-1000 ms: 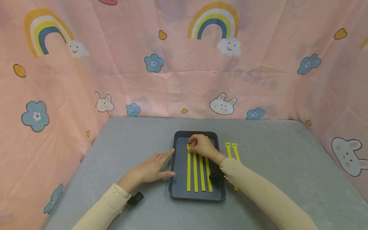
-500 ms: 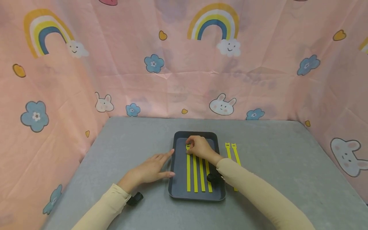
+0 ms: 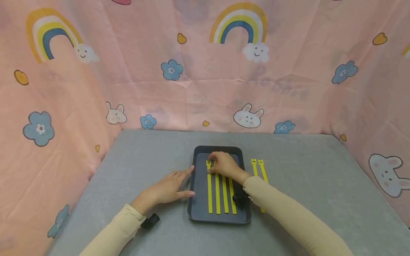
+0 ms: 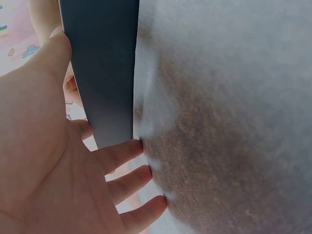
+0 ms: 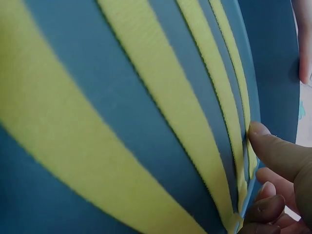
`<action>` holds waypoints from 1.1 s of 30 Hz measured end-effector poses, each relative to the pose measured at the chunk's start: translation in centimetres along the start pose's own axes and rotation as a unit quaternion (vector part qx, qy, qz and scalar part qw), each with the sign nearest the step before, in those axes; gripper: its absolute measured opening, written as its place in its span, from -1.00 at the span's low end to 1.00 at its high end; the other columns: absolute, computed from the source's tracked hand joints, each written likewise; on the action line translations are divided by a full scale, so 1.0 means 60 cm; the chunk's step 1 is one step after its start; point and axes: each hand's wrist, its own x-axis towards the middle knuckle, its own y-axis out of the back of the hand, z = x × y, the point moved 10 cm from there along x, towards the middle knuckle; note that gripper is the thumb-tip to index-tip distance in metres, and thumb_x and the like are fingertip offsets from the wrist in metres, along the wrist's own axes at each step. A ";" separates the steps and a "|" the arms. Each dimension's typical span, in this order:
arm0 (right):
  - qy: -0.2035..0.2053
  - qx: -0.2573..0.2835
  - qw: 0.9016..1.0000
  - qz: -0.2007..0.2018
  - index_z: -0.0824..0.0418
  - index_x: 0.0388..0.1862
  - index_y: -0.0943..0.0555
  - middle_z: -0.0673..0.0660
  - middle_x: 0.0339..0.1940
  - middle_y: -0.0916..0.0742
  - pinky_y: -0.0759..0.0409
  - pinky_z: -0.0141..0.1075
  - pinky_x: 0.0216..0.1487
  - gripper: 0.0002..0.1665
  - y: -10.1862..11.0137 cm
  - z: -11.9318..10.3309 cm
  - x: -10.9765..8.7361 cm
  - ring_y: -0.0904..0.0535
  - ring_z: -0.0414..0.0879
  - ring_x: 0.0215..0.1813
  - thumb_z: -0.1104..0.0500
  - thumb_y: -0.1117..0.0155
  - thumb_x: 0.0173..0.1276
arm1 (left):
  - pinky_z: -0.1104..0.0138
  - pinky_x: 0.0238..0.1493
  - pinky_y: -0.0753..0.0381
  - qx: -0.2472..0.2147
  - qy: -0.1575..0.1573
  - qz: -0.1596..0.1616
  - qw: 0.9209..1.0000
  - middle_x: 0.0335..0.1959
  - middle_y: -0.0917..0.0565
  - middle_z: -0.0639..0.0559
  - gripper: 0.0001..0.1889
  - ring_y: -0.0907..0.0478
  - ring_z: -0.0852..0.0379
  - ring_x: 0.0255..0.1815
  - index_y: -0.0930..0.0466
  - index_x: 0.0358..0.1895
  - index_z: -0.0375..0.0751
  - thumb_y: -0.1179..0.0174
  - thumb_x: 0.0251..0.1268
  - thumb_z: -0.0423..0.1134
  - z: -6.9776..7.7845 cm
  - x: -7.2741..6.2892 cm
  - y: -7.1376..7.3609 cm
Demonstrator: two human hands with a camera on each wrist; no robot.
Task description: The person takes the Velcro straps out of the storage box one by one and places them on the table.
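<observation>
Several yellow hook-and-loop cable ties lie side by side in a dark grey tray, their slotted heads at the far end. In the head view my right hand reaches over them with bent fingers, thumb and forefinger at the head of the leftmost cable tie. The right wrist view shows my thumb against that strap, other fingers curled near its end. My left hand spreads its fingers along the tray's left side, touching the rim. In the left wrist view that hand is open beside the tray wall.
Two more yellow cable ties lie on the grey table right of the tray, partly hidden by the right sleeve. A pink patterned cloth hangs around the back and sides. Each wrist wears a black camera.
The head of the leftmost cable tie has shifted slightly left in the tray. My right hand has moved a little left with it; the left hand stays put.
</observation>
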 end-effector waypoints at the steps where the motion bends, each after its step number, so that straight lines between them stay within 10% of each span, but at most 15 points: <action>1: 0.000 0.001 1.000 0.001 0.20 0.05 -0.66 0.06 -0.51 -0.61 -0.36 -0.35 -0.48 -0.46 0.000 -0.001 0.000 -0.42 -0.14 -0.52 0.11 -0.60 0.07 | -0.13 0.48 -0.27 0.000 0.001 0.000 1.000 0.55 -0.25 -0.16 -0.04 -0.19 -0.23 0.55 0.16 0.63 0.08 -0.07 0.31 0.35 0.000 0.000 0.000; 9: 0.001 0.018 1.000 0.012 0.20 0.04 -0.66 0.07 -0.48 -0.62 -0.37 -0.34 -0.48 -0.49 -0.006 -0.008 0.001 -0.43 -0.13 -0.50 0.10 -0.58 0.11 | -0.12 0.49 -0.26 0.001 0.012 -0.004 1.000 0.55 -0.24 -0.14 -0.05 -0.17 -0.22 0.56 0.15 0.63 0.11 -0.08 0.31 0.35 -0.002 0.001 -0.001; 18: -0.061 0.181 0.980 0.054 0.29 0.15 -0.61 0.20 -0.31 -0.73 -0.55 -0.32 -0.45 -0.51 0.003 0.005 0.008 -0.58 -0.08 -0.51 0.17 -0.44 0.26 | -0.12 0.48 -0.27 -0.001 0.013 -0.006 1.000 0.55 -0.25 -0.15 -0.04 -0.18 -0.22 0.55 0.16 0.63 0.10 -0.07 0.30 0.36 -0.001 0.001 -0.001; 33: -0.096 0.113 0.985 0.090 0.28 -0.01 -0.69 0.15 -0.44 -0.71 -0.41 -0.38 -0.50 -0.60 0.001 0.015 0.004 -0.50 -0.13 -0.53 0.24 -0.50 0.15 | -0.10 0.49 -0.27 -0.003 0.018 -0.004 1.000 0.55 -0.25 -0.14 -0.05 -0.18 -0.19 0.56 0.15 0.62 0.12 -0.09 0.30 0.34 -0.001 0.000 0.000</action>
